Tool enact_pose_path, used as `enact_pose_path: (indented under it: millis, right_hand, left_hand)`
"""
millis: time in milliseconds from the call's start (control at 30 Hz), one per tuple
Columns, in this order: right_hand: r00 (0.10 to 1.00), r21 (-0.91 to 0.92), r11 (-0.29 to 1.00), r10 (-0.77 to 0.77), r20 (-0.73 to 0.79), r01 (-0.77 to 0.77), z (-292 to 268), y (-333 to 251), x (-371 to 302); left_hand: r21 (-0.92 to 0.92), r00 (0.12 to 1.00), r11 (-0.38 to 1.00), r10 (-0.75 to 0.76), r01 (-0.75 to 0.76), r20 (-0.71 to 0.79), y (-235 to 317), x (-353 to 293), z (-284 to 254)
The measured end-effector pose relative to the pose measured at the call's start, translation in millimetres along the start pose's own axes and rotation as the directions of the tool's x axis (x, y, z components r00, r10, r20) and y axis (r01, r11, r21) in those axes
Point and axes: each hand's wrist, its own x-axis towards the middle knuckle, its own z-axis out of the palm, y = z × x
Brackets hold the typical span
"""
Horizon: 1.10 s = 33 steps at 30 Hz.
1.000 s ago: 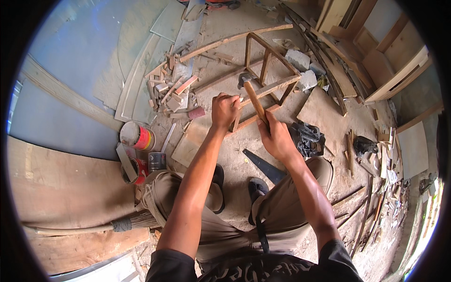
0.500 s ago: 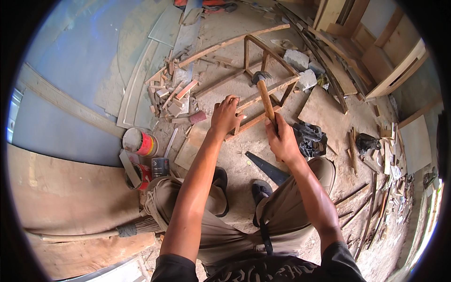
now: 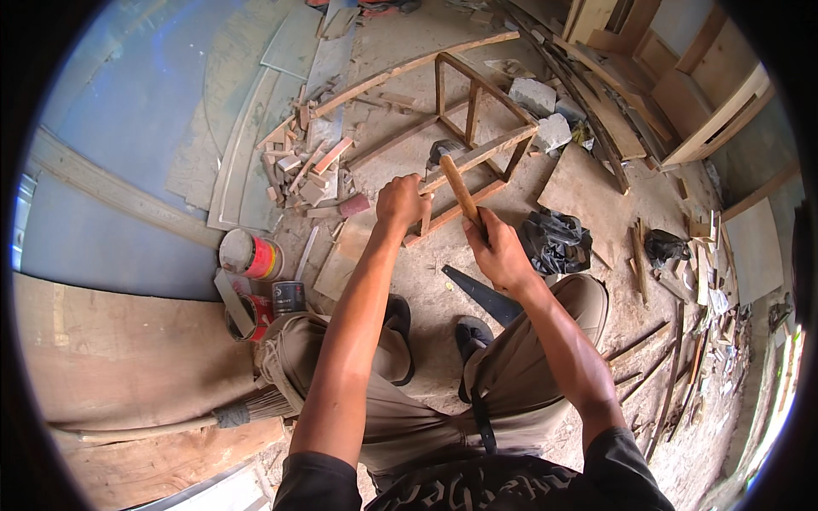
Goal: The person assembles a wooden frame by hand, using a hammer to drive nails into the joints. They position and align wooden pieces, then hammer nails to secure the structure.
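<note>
Two-handed at near corner of frame [image 3: 509, 142]: best tapped squarely with hammer [image 3: 458, 186] gripped in right hand [image 3: 501, 254], clear of left hand [image 3: 400, 204], curled, contents indiscernible.

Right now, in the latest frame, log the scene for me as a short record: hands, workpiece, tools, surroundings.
left hand: at the near end of the wooden frame; whether it pinches anything is unclear
right hand: gripping the hammer by its wooden handle
workpiece: wooden frame, open-sided, on the floor
floor nearby: dark tapered blade, black plastic bag
person's left: broom, dark can
</note>
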Motion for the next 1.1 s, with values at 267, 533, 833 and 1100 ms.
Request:
enact_pose_path:
  millis: [267,533,833,1100]
  right_hand:
    - [1.0,-0.055,0.998,-0.013,0.02,0.014,-1.5,-19.0,-0.8]
    - [0.999,-0.099,0.995,0.001,0.043,0.003,-2.1,-29.5,-0.4]
    - [0.989,-0.291,0.955,-0.008,0.147,0.051,-19.7,-42.1,12.7]
    - [0.954,-0.118,0.968,0.238,0.183,-0.219,-22.6,-69.9,11.7]
  left_hand:
    - [-0.023,0.999,0.999,0.034,-0.034,-0.025,-12.5,2.7,7.1]
    - [-0.06,0.999,0.998,0.034,-0.036,-0.026,-7.9,1.2,4.2]
    - [-0.114,0.982,0.99,0.099,-0.081,0.161,-34.8,15.5,2.1]
    - [0.04,0.997,0.999,-0.007,0.004,0.083,-32.5,9.3,12.8]
